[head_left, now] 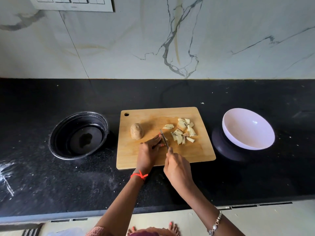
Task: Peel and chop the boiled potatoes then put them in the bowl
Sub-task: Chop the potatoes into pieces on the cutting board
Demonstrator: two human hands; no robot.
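A wooden cutting board [196, 150] lies on the black counter. One whole unpeeled potato [136, 131] rests on its left part. Several pale chopped potato pieces [183, 131] lie on the right part. My left hand [150, 150] presses down on a potato piece that its fingers mostly hide. My right hand [177, 167] grips the handle of a small knife [164, 138], whose blade stands just right of my left fingertips, against the held piece. The white bowl [248, 128] stands empty to the right of the board.
A black round pan [78, 135] with a little liquid sits left of the board. The white bowl rests tilted on a dark round base [221, 147]. A marble wall rises behind the counter. The counter's front edge runs near my body.
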